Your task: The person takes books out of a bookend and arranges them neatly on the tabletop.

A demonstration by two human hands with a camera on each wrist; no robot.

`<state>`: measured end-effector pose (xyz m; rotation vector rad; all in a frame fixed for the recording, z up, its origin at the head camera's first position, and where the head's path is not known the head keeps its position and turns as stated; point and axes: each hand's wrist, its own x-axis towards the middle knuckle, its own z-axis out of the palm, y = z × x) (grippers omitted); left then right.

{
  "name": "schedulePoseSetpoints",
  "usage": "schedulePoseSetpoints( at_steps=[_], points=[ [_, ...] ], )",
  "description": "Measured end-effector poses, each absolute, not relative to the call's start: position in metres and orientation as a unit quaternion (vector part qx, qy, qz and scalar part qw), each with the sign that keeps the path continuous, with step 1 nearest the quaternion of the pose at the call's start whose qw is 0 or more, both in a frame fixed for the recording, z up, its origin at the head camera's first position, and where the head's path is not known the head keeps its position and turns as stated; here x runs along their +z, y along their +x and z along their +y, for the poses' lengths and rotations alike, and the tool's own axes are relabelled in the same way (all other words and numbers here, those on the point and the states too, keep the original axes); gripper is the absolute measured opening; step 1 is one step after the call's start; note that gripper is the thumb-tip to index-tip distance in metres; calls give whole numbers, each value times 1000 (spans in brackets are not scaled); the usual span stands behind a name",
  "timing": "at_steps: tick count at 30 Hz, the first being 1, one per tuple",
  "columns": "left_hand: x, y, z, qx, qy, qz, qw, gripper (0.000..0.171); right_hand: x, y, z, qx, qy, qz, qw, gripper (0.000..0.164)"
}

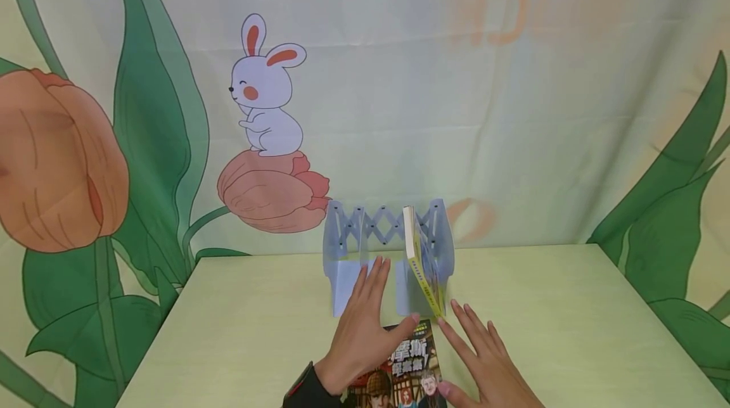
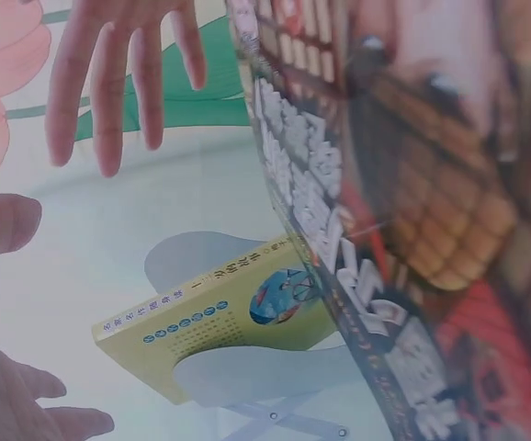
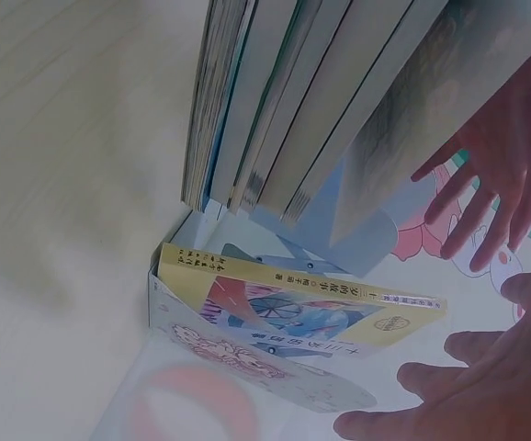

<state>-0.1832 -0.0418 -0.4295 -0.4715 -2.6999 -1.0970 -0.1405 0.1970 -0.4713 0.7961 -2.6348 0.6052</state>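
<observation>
Several books lie in a flat stack (image 3: 284,101) in front of me, topped by a dark comic-style book (image 1: 412,357) with large white title characters. Over its left side hovers my left hand (image 1: 365,348), fingers spread and thumb out, holding nothing. My right hand (image 1: 490,363) spreads its straight fingers at the stack's right side, also without anything in its grasp. Behind the stack stands a pale blue expandable book rack (image 1: 344,281). One yellow book (image 3: 293,303) stands upright at the rack's right end, its spine facing me.
The rack stands at the back edge of the light wood-toned table (image 1: 245,325). Close behind hangs a printed curtain (image 1: 371,97) with a rabbit, tulips and leaves. A dark cuff (image 1: 310,389) covers my left wrist.
</observation>
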Motion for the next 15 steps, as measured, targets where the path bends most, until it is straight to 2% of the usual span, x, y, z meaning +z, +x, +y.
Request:
schedulePoseSetpoints(
  at_steps=[15],
  points=[
    [-428, -205, -29, -401, -118, -906, 66, 94, -469, -139, 198, 254, 252, -925, 128, 79]
  ],
)
